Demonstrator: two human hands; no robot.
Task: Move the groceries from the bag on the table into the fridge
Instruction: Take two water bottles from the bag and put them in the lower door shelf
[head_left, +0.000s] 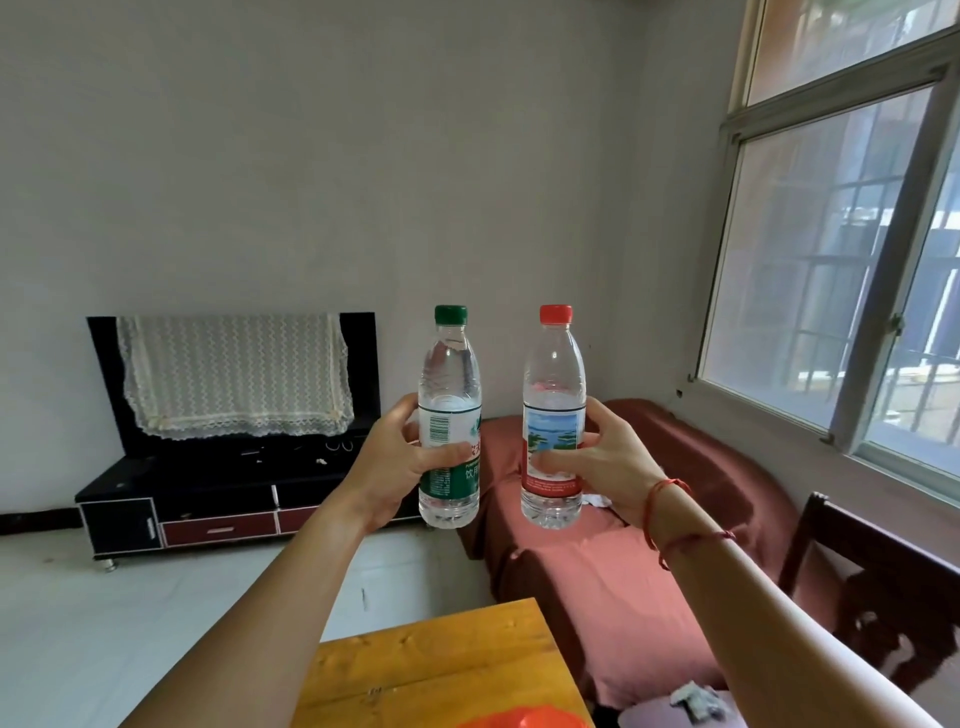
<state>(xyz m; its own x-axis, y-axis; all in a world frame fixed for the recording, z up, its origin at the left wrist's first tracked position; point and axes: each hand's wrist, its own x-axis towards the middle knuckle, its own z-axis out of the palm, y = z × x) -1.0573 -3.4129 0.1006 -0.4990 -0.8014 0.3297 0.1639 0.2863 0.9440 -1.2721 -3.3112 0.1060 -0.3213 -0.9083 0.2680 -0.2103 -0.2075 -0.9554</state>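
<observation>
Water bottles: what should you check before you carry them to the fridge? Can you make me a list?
1. Left hand is wrapped round the green-capped bottle: ok.
2. Right hand is wrapped round the red-capped bottle: ok.
3. Green cap and red cap are both on: ok.
4. Both bottles are upright and apart, not bumping each other: ok.
5. Fridge door is open, with room inside: cannot tell, the fridge is not in view.
</observation>
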